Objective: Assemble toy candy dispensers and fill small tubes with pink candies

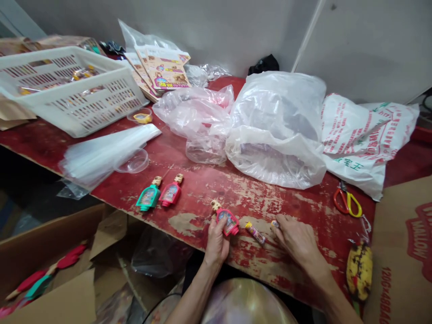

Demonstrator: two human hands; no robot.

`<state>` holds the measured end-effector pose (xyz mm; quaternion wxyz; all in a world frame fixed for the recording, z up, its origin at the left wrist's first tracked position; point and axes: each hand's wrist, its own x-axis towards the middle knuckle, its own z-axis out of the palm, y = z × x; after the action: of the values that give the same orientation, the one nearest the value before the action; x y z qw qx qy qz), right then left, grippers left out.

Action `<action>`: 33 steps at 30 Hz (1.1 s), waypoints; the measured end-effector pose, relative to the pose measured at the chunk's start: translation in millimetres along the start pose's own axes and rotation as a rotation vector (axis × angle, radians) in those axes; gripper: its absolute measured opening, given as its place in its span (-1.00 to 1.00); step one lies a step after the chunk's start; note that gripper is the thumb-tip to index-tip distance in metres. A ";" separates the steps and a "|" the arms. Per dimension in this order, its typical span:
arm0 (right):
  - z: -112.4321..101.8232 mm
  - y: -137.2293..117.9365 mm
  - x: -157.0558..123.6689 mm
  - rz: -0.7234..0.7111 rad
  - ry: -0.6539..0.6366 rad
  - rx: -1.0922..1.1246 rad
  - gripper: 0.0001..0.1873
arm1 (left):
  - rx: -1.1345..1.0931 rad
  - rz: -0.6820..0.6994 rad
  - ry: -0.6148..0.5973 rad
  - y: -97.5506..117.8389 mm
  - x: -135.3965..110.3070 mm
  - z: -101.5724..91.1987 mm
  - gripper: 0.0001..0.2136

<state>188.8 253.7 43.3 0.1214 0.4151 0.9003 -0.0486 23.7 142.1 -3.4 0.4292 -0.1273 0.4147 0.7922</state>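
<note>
A white slotted plastic basket (77,90) holds glossy wrapped packets. At the near edge of the scuffed red worktop (202,189), the left hand (216,243) has its fingers clamped on a red bottle-shaped plastic toy (228,221). A slim striped tube (255,233) lies just beside it. The right hand (297,240) has its fingers bunched over a small piece; I cannot tell whether they grip it.

The contents of the big clear bag (276,130) show through the plastic only as a grey blur. Far left of the bag, the white basket (72,90) is cut by the picture's edge, and what lies in it shows only through the slots. Behind and left of the bag, the print on the booklets (167,69) is too small to read. Right of the bag, the scissors (347,202) meet the edge of the printed sack (364,135); whether the blade tips go under it cannot be told. In front of the bag, the left grip (216,240) covers the near-left side of the pink toy (228,221). The right grip (297,240) hides most of a small thing (275,223) at its fingertips, too covered to identify.
</note>
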 end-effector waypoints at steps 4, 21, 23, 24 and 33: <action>-2.2 -8.9 12.6 0.011 -0.092 -0.071 -0.83 | 0.052 0.048 -0.031 -0.9 -1.1 1.2 -0.62; 62.9 -34.4 -24.2 -0.262 0.379 0.266 -0.71 | -0.073 0.066 0.049 5.8 2.0 0.1 -0.59; 55.2 -15.3 -20.4 -0.289 0.339 0.230 -0.63 | 0.005 0.154 0.062 7.4 0.7 -0.8 -0.63; 50.9 -5.4 -16.7 -0.320 0.281 0.158 -0.60 | 0.093 0.228 0.068 9.6 -1.0 -0.9 -0.64; 55.9 15.6 19.7 -0.347 0.064 -0.068 -0.66 | 0.722 0.594 -0.413 18.1 -19.3 -2.7 -0.74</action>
<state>198.2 267.8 -15.5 0.0962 0.2508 0.9629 -0.0252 20.6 123.8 15.6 0.2750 0.3119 0.5868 0.6949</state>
